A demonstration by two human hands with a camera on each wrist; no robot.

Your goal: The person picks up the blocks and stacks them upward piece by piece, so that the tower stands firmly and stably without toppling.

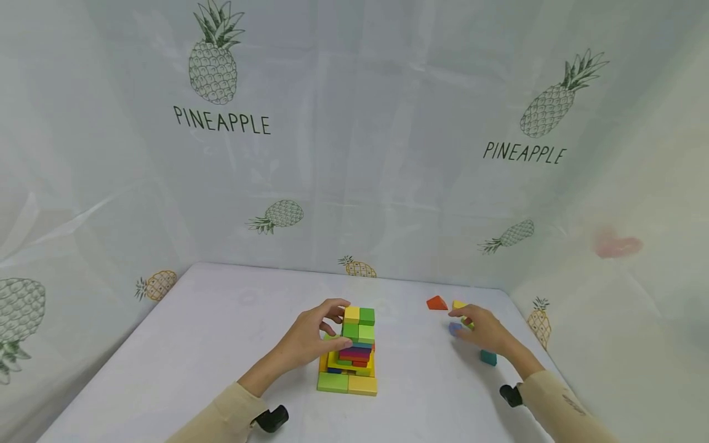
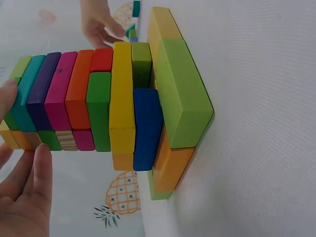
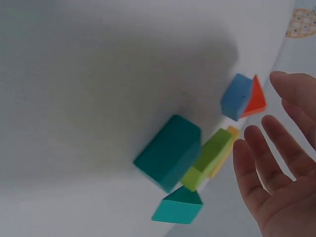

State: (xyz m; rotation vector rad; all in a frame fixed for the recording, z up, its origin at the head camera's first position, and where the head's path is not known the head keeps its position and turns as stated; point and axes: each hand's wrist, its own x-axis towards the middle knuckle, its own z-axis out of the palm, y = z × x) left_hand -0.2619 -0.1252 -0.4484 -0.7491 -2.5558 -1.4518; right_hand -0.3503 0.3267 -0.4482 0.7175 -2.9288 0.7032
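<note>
A tower of coloured wooden blocks [image 1: 357, 351] stands near the middle of the table, broader at its base. My left hand [image 1: 310, 335] holds its upper part from the left. The thumb lies on the front near a teal layer [image 2: 30, 89], while the fingers reach around the far side. Away to the right, my right hand [image 1: 484, 329] hovers over loose blocks with its fingers spread and nothing between them. Nearest its fingertips are a blue block [image 3: 236, 96], a light green block [image 3: 210, 158] and a red-orange triangular block [image 3: 255, 101].
A dark teal block [image 3: 170, 150] and a lighter teal triangular block [image 3: 180, 207] lie among the loose pieces. Behind the light green one shows a yellow block [image 3: 232, 132]. A pineapple-print curtain [image 1: 354, 154] hangs along the table's back and sides.
</note>
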